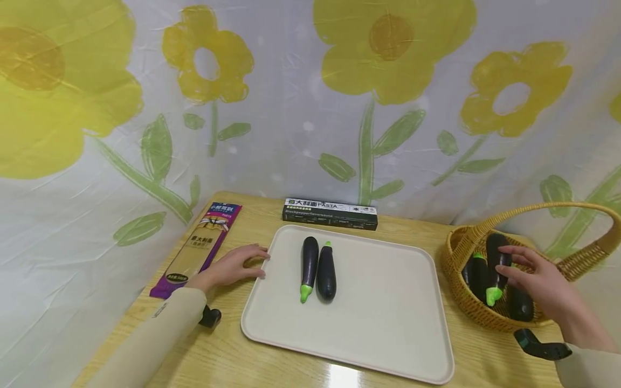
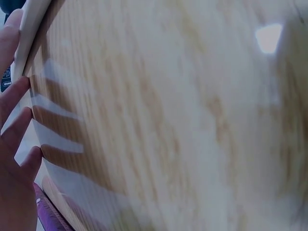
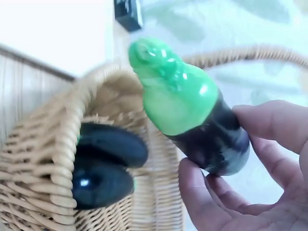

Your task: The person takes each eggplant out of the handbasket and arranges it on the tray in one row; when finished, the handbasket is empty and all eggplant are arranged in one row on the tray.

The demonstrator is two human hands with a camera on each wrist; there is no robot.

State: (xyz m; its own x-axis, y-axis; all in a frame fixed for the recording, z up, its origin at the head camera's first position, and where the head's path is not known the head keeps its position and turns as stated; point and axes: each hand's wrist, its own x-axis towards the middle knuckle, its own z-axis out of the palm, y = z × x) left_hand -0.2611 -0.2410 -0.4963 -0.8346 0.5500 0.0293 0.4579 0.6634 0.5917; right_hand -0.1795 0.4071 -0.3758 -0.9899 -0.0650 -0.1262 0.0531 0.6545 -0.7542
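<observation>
My right hand (image 1: 543, 277) grips a dark purple eggplant (image 1: 496, 258) with a bright green cap, thumb on one side and fingers on the other. In the right wrist view this eggplant (image 3: 202, 115) is tilted, cap toward the camera, above the wicker basket (image 1: 458, 285). More eggplants (image 3: 101, 185) lie inside the basket. My left hand (image 1: 237, 265) rests at the left rim of a cream tray (image 1: 388, 323), fingers loosely extended, fingertips right at the edge. Two eggplants (image 1: 309, 267) lie side by side on the tray, their green ends pointing opposite ways.
A purple-edged pasta packet (image 1: 201, 245) lies left of the tray, beside my left forearm. A dark pasta box (image 1: 330, 214) stands behind the tray. The basket's tall handle (image 1: 548, 206) arches over it. A flower-printed curtain (image 1: 286, 134) hangs behind the wooden table (image 1: 213, 358).
</observation>
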